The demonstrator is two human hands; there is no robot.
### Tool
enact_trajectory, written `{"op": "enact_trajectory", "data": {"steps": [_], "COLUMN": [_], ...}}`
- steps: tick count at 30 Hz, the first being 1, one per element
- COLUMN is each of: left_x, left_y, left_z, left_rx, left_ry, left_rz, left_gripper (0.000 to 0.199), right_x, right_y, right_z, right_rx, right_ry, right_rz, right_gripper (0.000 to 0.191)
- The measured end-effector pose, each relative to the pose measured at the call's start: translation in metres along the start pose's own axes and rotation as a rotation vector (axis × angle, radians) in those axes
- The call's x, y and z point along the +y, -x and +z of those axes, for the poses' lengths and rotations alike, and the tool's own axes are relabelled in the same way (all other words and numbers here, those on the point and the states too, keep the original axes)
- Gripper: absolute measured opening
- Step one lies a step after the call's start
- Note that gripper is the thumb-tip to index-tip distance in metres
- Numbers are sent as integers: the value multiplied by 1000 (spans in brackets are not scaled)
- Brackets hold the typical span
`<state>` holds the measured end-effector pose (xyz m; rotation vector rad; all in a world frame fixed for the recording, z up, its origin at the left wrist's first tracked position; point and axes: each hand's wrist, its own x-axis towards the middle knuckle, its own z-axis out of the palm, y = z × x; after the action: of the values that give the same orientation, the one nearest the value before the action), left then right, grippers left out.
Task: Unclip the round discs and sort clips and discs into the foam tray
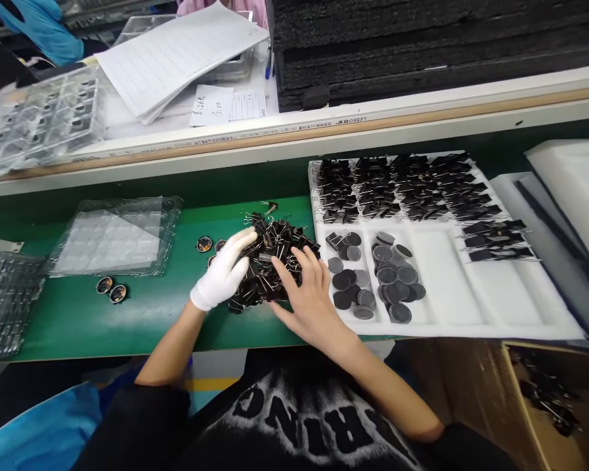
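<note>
A heap of black binder clips (262, 281) with silver wire handles lies on the green bench between my hands. My left hand (222, 269), in a white glove, rests at the heap's left side with its fingers stretched out and thumb apart. From the right, my bare right hand (310, 294) reaches over the heap, fingers spread, fingertips on the clips. Neither hand visibly grips a clip. Small round parts with a dark, gold-flecked face (204, 244) sit just left of the gloved hand, some partly hidden by it.
On the right, a white foam tray (451, 261) holds rows of binder clips (417, 186) and dark round discs (397, 275). Clear plastic trays (169, 226) lie left. Papers (181, 55) and black foam blocks (422, 46) occupy the shelf behind. Bottom right, a box (525, 405) contains dark clips.
</note>
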<state>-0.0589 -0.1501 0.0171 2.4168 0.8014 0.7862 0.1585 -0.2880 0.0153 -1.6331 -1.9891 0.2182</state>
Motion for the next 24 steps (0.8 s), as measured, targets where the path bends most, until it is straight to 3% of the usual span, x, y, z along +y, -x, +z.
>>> {"op": "enact_trajectory", "data": {"steps": [3,5,8,11,13,17,19,21,24], "left_x": [-21,-41,-73,-92,-95,-87,-79,-70,-54], "left_y": [-28,-59,-111,-152,-166,-171,-165,-157,-144], "left_z": [-14,-16,-7,12,24,32,29,24,13], "left_rx": [-70,-120,-193,-286,-380,-591,-641,-650,-678], "left_ry": [-57,-85,-196,-269,-307,-308,-297,-284,-294], "left_rz": [-16,-95,-296,-380,-351,-194,-178,-186,-216], "left_gripper": [58,63,67,74,76,57,54,53,52], "right_x": [15,24,43,69,86,102,102,101,104], "right_y": [0,-18,-67,-120,-150,-204,-225,-239,-244], "right_z": [-17,-32,-48,-47,-36,-5,9,20,31], "right_rx": [-116,-165,-194,-216,-243,-384,-495,-572,-599], "right_ry": [57,92,87,12,-50,-46,35,102,139], "right_rz": [-47,-56,-29,57,80,133,163,160,115], "right_gripper": [86,79,60,51,50,61,66,60,33]}}
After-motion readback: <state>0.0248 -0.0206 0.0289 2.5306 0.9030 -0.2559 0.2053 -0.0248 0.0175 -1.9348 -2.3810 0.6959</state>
